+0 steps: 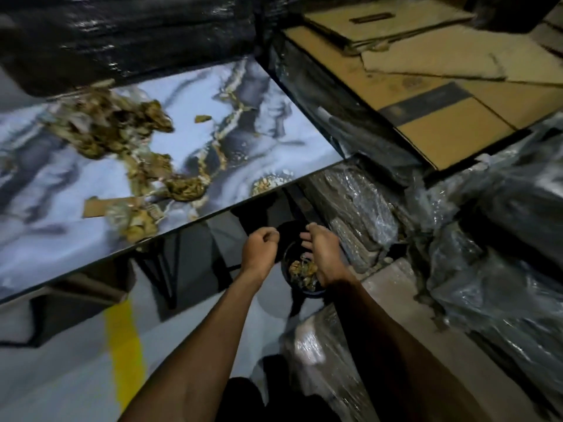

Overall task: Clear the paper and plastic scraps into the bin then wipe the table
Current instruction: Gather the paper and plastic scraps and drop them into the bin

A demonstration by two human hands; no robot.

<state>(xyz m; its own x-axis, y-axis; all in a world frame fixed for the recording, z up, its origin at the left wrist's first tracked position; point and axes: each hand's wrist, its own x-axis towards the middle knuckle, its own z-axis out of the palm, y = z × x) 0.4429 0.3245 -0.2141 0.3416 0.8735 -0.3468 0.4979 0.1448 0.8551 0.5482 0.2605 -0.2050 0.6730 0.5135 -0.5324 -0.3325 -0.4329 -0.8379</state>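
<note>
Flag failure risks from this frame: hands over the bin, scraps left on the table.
1. The bin sits low beside and partly under the table edge, and its opening looks small; dropped scraps may miss it.
2. The scrap piles look loose and crumbly; bits could spill to the floor in transit.
3. Left hand and right hand crowd the opening.

A marbled blue, white and gold worktop [189, 95] is slanting across the upper left of the frame. Crumpled brown paper and plastic scraps [106, 123] are lying in a heap at its upper left, trailing down toward the near edge, where a flat cardboard piece [103, 205] is resting. One small scrap [203, 118] is sitting apart, mid-surface.
</note>
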